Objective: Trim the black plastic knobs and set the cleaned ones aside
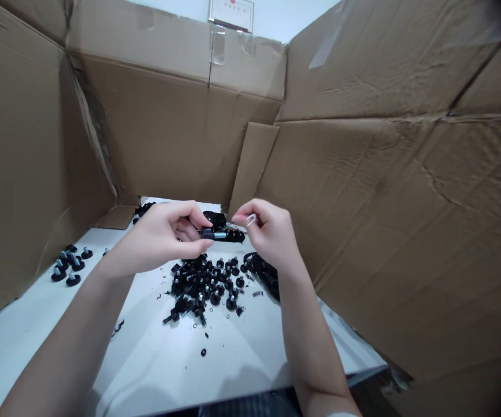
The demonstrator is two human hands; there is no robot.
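Between the thumb and fingers of my left hand (pixel 172 234) is a small black part with a metal shaft (pixel 219 235), its shaft pointing right. My right hand (pixel 267 229) pinches a thin metal tool with a looped end (pixel 251 220), whose far end reaches left toward the black part. Whether the two touch is unclear. Below both hands, a pile of black knobs with metal studs (pixel 202 284) lies on the white table (pixel 233 370).
Several black knobs (pixel 70 263) stand at the left. Black cords or straps (pixel 265 275) lie right of the pile, beside a small spring (pixel 258 293). Small black scraps dot the tabletop. Tall cardboard walls (pixel 167 127) enclose the back and sides.
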